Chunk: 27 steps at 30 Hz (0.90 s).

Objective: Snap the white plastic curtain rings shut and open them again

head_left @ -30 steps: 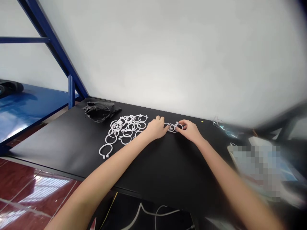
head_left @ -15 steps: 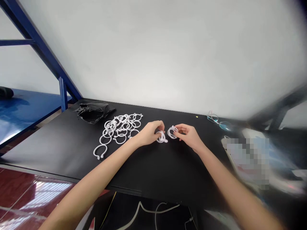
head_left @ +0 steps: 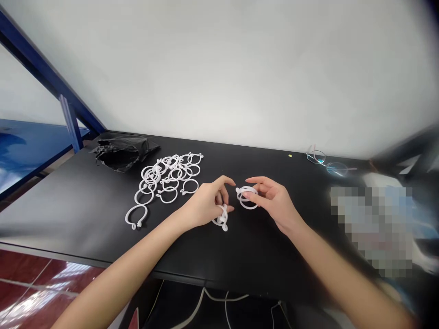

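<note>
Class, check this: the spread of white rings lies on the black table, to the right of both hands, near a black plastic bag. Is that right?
Not quite: the head view shows the spread of white rings to the left of both the left hand and right hand. The black table and black plastic bag are correct.

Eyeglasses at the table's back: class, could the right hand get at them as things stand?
Probably yes: only bare tabletop seemingly lies between the right hand and the eyeglasses, though white rings at that hand may hinder.
</note>
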Each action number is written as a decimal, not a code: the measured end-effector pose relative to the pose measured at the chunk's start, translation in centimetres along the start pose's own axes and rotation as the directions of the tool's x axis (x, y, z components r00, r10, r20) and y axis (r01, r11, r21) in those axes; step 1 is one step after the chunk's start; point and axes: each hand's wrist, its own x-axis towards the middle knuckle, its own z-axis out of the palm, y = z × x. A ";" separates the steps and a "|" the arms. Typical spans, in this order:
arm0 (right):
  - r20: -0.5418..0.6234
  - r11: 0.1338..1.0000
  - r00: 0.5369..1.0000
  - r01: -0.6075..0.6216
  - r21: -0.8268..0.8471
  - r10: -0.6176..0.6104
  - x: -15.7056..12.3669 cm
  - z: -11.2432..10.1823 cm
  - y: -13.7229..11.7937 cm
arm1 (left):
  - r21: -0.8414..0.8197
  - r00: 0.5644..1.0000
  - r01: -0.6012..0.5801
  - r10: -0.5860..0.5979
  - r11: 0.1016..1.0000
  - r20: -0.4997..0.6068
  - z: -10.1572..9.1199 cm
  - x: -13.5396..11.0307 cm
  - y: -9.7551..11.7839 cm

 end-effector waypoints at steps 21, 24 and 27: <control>0.006 0.994 1.000 0.020 0.105 -0.021 -0.8 1.4 0.6 | -0.270 0.991 -0.134 0.126 0.954 -0.045 0.7 -0.6 1.2; 0.002 0.996 0.999 0.039 0.078 -0.039 -0.7 1.3 0.5 | -0.266 0.984 -0.176 0.169 0.948 -0.047 0.5 -0.6 1.2; 0.041 0.995 0.998 0.054 0.084 -0.057 -0.9 1.2 0.2 | -0.241 0.977 -0.211 0.195 0.947 -0.087 0.4 -0.5 1.1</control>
